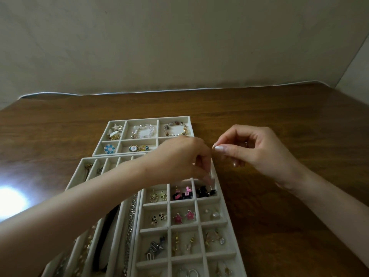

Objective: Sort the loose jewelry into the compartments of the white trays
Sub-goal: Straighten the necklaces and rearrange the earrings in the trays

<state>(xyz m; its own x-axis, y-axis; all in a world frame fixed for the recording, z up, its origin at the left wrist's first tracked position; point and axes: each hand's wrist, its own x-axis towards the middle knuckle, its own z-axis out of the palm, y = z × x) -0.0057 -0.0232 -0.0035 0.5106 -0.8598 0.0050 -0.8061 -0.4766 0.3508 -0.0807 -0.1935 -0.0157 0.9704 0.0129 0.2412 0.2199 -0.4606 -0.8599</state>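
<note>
Left hand [179, 156] and right hand [259, 150] together pinch one tiny unidentifiable piece [212, 150]; below them lie three white trays: bracelet tray [149, 118], chain tray [79, 166], earring tray [229, 222].

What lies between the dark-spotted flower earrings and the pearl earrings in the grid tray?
A pair of pink star earrings, in the compartment between them, as the head view shows.

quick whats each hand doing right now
Left hand: fingers curled, pinching a tiny piece, too small to identify.
Right hand: thumb and forefinger pinching the same tiny piece.
</note>
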